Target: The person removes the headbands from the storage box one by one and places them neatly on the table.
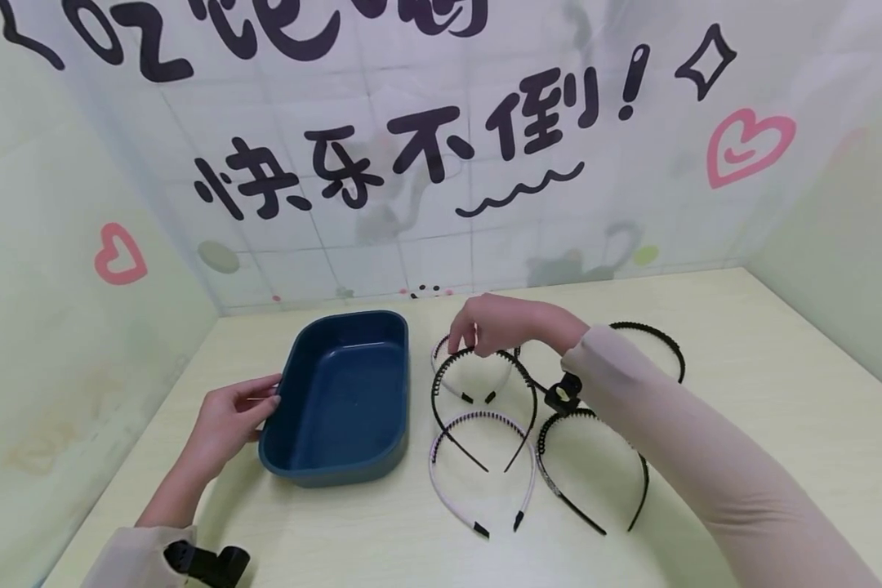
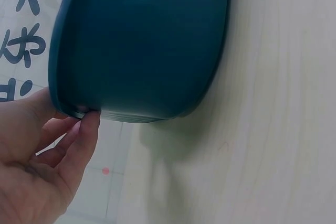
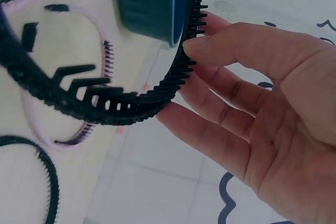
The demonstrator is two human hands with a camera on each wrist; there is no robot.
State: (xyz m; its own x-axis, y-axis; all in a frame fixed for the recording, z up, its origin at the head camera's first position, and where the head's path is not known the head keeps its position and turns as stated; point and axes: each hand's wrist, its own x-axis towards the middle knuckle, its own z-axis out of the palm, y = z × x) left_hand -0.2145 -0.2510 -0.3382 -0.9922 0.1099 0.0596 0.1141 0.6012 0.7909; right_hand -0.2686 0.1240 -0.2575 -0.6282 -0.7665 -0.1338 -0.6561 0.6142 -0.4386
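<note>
My left hand (image 1: pixel 224 425) pinches the left rim of a deep blue plastic bin (image 1: pixel 345 400), its thumb and fingers on the edge in the left wrist view. A black toothed headband (image 3: pixel 105 116) hangs from my right hand (image 1: pixel 496 322), gripped near the top of its arc between thumb and fingers, ends pointing down. Below it in the head view lies a pale lilac headband (image 1: pixel 448 501) with black tips. Another pale headband sits behind the held one, partly hidden by it and by the hand.
A black headband (image 1: pixel 542 445) lies to the right, and another black one (image 1: pixel 682 359) farther back, partly covered by my right sleeve (image 1: pixel 698 449). The printed backdrop (image 1: pixel 412 237) rises at the rear edge of the pale wooden table (image 1: pixel 382 539).
</note>
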